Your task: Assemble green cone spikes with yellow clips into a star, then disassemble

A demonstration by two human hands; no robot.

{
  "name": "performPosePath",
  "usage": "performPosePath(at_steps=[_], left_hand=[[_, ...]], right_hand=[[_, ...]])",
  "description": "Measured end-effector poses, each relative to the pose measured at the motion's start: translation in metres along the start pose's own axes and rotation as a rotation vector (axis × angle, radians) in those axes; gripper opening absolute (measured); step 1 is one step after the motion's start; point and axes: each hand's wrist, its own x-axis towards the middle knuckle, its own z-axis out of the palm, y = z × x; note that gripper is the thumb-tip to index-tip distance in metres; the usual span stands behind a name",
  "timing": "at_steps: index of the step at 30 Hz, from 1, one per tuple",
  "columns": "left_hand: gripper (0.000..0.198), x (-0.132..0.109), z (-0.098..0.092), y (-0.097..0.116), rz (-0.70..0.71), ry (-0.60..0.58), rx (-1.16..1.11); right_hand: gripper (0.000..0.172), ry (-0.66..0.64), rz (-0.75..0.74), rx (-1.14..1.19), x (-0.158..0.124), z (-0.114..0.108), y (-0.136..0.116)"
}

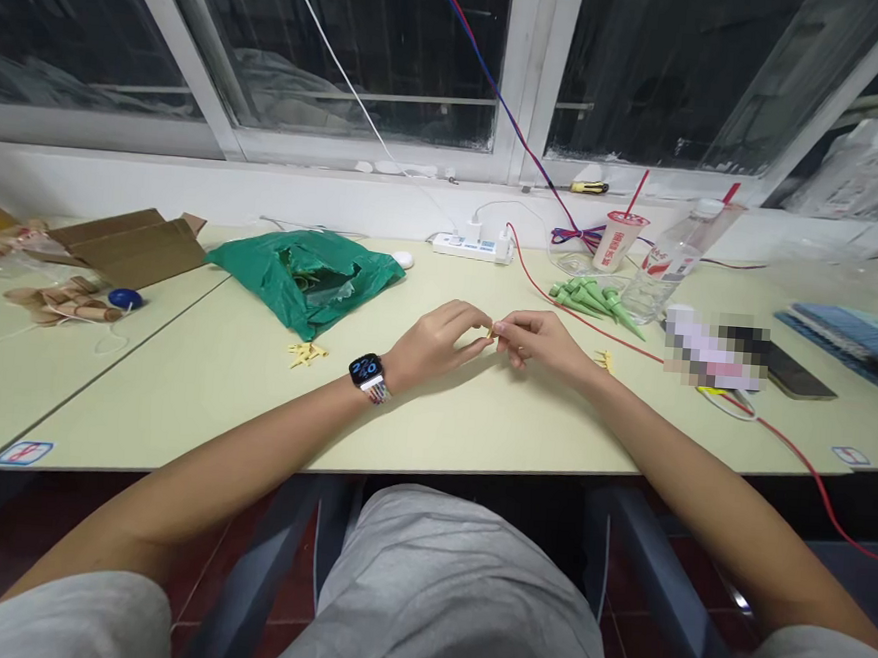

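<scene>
My left hand [442, 341] and my right hand [539, 342] meet above the middle of the table, fingertips pinched together on a small yellow piece [491, 331]. Its shape is mostly covered by the fingers. Left of my left wrist lies a little pile of pale yellow pieces [307, 354]. More yellow bits [603, 360] lie just behind my right wrist. Several green cone-shaped pieces [592, 298] are heaped beyond my right hand. A torn green plastic bag [307, 275] rests beyond my left hand, with its contents hard to make out.
At the back right stand a water bottle [665, 270] and a paper cup [620, 241] with a straw. A red cable [633, 347] crosses the table's right side near a dark phone [797, 372]. Wooden pieces [65, 303] and cardboard [133, 247] lie left; a power strip [471, 246] sits behind.
</scene>
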Motion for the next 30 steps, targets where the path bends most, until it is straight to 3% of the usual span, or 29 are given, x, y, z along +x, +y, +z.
performPosePath(at_steps=[4,10,15,19,23,27,30], left_hand=[[0.010,-0.001,-0.002,-0.003,0.062,-0.012,0.060],[0.015,-0.001,-0.003,-0.002,0.098,-0.135,0.101],[0.027,0.001,-0.007,-0.001,0.055,-0.232,0.040],[0.031,0.002,-0.009,0.002,-0.105,-0.235,-0.143],[0.034,0.001,-0.007,0.004,-0.388,-0.227,-0.333],[0.031,-0.002,-0.001,0.000,-0.612,-0.224,-0.461],[0.029,-0.004,0.002,-0.002,-0.698,-0.247,-0.523]], right_hand=[[0.053,-0.026,0.024,0.041,0.004,-0.004,0.006],[0.054,-0.132,0.082,0.022,0.005,-0.010,0.011],[0.052,-0.166,0.074,0.007,0.000,-0.013,0.006],[0.049,-0.155,0.075,-0.020,-0.002,-0.010,0.004],[0.043,-0.129,0.035,-0.097,-0.005,-0.003,0.008],[0.030,-0.050,-0.171,-0.316,-0.006,0.002,0.016],[0.026,0.006,-0.337,-0.453,-0.006,0.002,0.020]])
